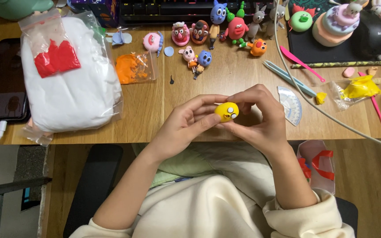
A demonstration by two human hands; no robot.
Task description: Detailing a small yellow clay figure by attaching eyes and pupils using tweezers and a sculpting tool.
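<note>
In the head view, the left hand [186,125] and the right hand [261,119] hold a yellow clay ball [226,111] with white eyes between them, fingers clamped on it, above the front edge of the wooden desk [225,83]. A transparent protractor [290,105] lies just beside the right hand.

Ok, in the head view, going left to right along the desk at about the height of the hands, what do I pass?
Black phone → big bag of white clay → small bag of orange clay → left hand → yellow clay ball → right hand → clear protractor → bag of yellow clay.
</note>
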